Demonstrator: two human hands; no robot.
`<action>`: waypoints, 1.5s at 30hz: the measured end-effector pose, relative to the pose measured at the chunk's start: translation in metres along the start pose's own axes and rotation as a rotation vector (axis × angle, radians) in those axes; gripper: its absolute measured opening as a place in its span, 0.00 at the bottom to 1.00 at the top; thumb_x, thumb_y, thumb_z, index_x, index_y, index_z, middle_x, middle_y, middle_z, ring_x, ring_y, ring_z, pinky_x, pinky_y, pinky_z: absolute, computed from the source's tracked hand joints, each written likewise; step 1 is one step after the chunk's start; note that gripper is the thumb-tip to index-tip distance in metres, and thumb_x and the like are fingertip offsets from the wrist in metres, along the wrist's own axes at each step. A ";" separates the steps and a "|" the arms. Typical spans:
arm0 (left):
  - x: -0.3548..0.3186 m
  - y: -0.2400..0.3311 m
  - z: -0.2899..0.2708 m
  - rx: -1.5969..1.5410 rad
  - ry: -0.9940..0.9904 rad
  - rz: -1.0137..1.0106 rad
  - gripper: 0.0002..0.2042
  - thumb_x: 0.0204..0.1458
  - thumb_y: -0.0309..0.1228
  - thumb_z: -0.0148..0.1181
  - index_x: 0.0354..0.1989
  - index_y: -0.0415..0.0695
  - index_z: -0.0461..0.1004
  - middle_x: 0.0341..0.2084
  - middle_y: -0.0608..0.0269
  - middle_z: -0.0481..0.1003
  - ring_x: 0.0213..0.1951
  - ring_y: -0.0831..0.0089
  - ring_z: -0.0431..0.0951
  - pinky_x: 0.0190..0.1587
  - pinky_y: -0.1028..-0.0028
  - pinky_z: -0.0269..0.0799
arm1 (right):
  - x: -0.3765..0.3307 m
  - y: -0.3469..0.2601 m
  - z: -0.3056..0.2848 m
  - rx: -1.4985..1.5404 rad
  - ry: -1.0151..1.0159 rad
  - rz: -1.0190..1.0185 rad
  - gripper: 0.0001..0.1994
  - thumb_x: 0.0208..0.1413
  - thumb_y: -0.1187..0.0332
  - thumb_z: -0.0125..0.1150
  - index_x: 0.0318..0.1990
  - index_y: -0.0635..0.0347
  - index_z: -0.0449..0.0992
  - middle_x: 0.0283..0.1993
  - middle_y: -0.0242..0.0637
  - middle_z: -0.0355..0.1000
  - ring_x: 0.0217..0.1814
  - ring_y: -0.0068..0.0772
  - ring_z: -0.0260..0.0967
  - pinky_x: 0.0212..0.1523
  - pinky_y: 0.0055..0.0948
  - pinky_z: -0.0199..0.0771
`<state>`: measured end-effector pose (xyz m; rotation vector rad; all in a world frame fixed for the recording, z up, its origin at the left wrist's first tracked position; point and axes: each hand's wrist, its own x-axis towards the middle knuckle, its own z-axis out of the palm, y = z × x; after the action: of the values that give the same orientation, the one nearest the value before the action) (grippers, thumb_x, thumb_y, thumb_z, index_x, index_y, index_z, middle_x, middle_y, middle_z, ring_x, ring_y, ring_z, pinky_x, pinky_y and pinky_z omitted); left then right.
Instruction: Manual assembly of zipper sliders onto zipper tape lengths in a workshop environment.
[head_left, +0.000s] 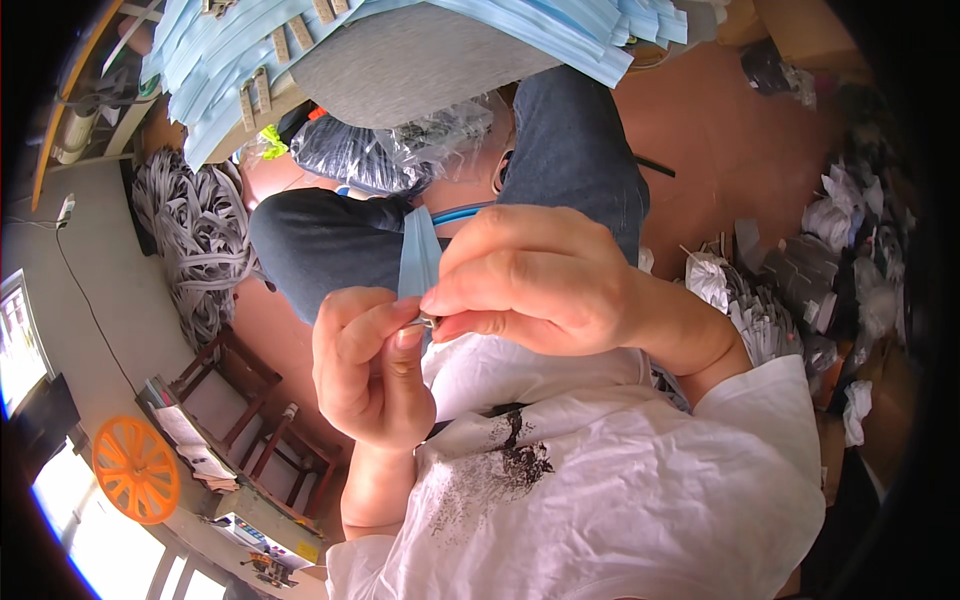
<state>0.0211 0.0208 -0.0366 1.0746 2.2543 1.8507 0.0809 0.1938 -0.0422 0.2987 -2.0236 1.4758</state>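
Light-blue flat fabric strip (419,262) ends at your left hand (368,365) and right hand (545,280), both pinching a small metallic piece (430,321); near the strip, black speckled print (525,462) marks your white shirt (660,470).

A flat light-blue strip (419,258) runs from the fingers (490,285), its end by a small metallic piece (429,320).
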 end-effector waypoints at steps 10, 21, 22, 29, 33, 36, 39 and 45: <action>0.002 0.006 0.002 -0.017 0.007 0.021 0.04 0.52 0.21 0.61 0.35 0.33 0.75 0.26 0.54 0.73 0.27 0.68 0.71 0.30 0.73 0.66 | -0.003 -0.003 0.001 0.068 0.046 0.038 0.13 0.44 0.71 0.75 0.38 0.61 0.80 0.33 0.37 0.75 0.29 0.32 0.74 0.27 0.26 0.73; 0.003 0.012 0.003 -0.050 -0.001 0.026 0.06 0.50 0.20 0.63 0.35 0.34 0.75 0.26 0.55 0.73 0.27 0.68 0.72 0.30 0.73 0.67 | -0.001 -0.002 -0.005 0.211 0.045 0.102 0.13 0.43 0.70 0.75 0.36 0.62 0.79 0.31 0.38 0.76 0.28 0.30 0.73 0.25 0.25 0.71; 0.003 0.012 0.002 -0.037 -0.015 0.036 0.07 0.50 0.20 0.64 0.36 0.34 0.74 0.26 0.55 0.73 0.27 0.67 0.72 0.30 0.73 0.67 | -0.001 -0.003 -0.005 0.212 0.043 0.102 0.13 0.43 0.70 0.75 0.36 0.62 0.79 0.31 0.38 0.76 0.28 0.30 0.73 0.25 0.25 0.71; 0.006 0.021 0.000 0.052 -0.057 0.059 0.09 0.47 0.19 0.66 0.36 0.36 0.73 0.25 0.55 0.73 0.26 0.65 0.72 0.30 0.71 0.67 | -0.004 0.001 -0.009 0.257 0.013 0.086 0.12 0.44 0.71 0.76 0.35 0.62 0.79 0.31 0.40 0.76 0.27 0.29 0.72 0.25 0.24 0.71; 0.006 0.021 0.000 0.060 -0.086 0.094 0.10 0.46 0.19 0.66 0.36 0.37 0.73 0.26 0.56 0.73 0.27 0.65 0.72 0.31 0.70 0.67 | -0.006 0.002 -0.011 0.297 -0.007 0.095 0.13 0.43 0.71 0.77 0.35 0.62 0.78 0.32 0.41 0.75 0.27 0.28 0.72 0.25 0.23 0.71; 0.004 0.022 0.002 0.047 -0.076 0.100 0.10 0.45 0.18 0.65 0.36 0.37 0.73 0.26 0.56 0.73 0.28 0.65 0.72 0.31 0.70 0.68 | -0.004 -0.008 -0.016 0.277 -0.051 0.198 0.12 0.44 0.72 0.75 0.38 0.60 0.79 0.33 0.36 0.76 0.29 0.28 0.73 0.24 0.24 0.70; 0.005 0.022 0.002 0.046 -0.075 0.093 0.10 0.45 0.18 0.65 0.36 0.37 0.72 0.27 0.57 0.73 0.28 0.65 0.73 0.32 0.70 0.68 | -0.002 -0.013 -0.016 0.265 -0.055 0.200 0.13 0.44 0.72 0.75 0.39 0.61 0.79 0.33 0.37 0.76 0.28 0.29 0.73 0.23 0.24 0.70; 0.008 0.022 0.002 0.060 -0.101 0.074 0.09 0.47 0.17 0.63 0.35 0.37 0.72 0.27 0.56 0.72 0.29 0.65 0.72 0.32 0.70 0.68 | -0.002 -0.011 -0.012 0.109 -0.028 0.087 0.13 0.44 0.72 0.74 0.39 0.62 0.79 0.32 0.37 0.74 0.28 0.32 0.73 0.24 0.27 0.72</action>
<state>0.0258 0.0277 -0.0149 1.2469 2.2561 1.7225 0.0924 0.2003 -0.0322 0.2804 -2.0038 1.6474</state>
